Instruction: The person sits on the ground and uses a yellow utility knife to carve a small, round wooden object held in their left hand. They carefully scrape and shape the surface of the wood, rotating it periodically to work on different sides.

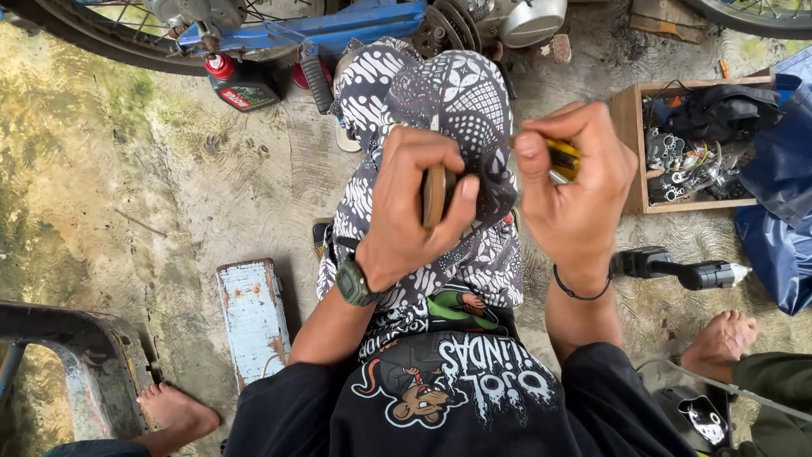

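At the lower left of the frame a grey, worn metal frame piece (80, 355) stands on the stained concrete floor (127, 169), with a bare foot (173, 412) just beside it and a rusty pale-blue rectangular metal box (252, 317) lying a little to the right. Along the top left a blue motorcycle frame (321, 30) spans the edge, and a dark oil bottle with a red cap (241, 83) lies under it. In the centre, over the lap covered by black-and-white patterned batik cloth (448, 101), the left hand (406, 207), with a green wristwatch on its wrist, is clamped on a thin round brownish disc (435, 196) held on edge between thumb and fingers. Just right of it the right hand (579, 182), with a black band on its wrist, is closed around a yellow-handled tool (564, 158) whose tip points toward the disc; whether tip and disc touch cannot be told. Further right a black power tool with a white tip (681, 269) lies on the floor, and above it an open wooden box of wires and small metal parts (630, 144) sits beside blue plastic sheeting (782, 211). At the lower right another person's bare foot (719, 338) rests on the floor.
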